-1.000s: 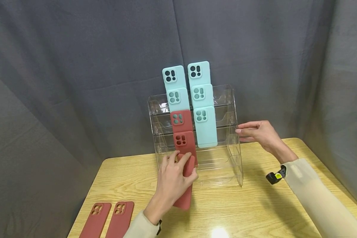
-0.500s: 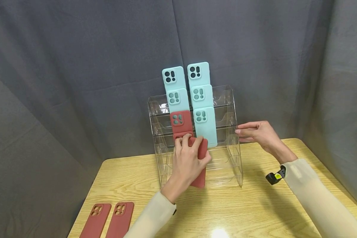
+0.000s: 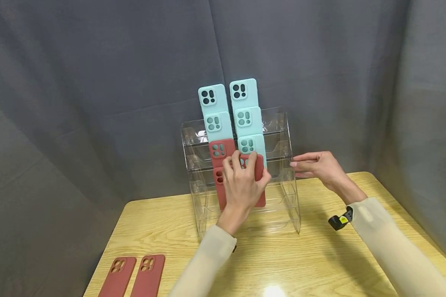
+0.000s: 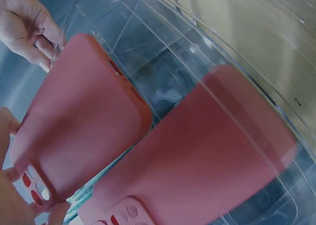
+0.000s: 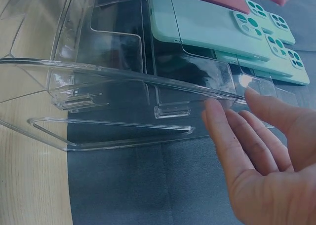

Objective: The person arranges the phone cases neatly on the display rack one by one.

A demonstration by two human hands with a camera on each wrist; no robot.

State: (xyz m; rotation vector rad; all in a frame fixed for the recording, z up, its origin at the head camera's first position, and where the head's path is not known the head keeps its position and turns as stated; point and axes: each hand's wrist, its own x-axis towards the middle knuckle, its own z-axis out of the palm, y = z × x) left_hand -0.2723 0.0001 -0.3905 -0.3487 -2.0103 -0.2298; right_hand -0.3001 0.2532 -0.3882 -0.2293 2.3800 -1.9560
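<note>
My left hand (image 3: 243,183) grips a red phone case (image 4: 84,116) by its camera end, holding it in front of the clear tiered rack (image 3: 193,165). In the head view the case overlaps the lowest mint phone case (image 3: 258,142) of the right column. Left of it, another red phone case (image 4: 197,156) sits in a rack tier, its lower end behind the clear front lip. My right hand (image 3: 321,167) pinches the rack's right side edge between thumb and fingers, as the right wrist view shows (image 5: 261,141).
Higher tiers hold mint cases (image 3: 212,99) in two columns, with one more red case (image 3: 221,148) below them on the left. Two red cases (image 3: 117,276) lie flat at the wooden table's (image 3: 160,222) front left. A grey curtain (image 3: 134,82) hangs behind.
My left hand has carried the red phone case up and to the right, from before the left column to before the right column. My right hand keeps its hold on the rack.
</note>
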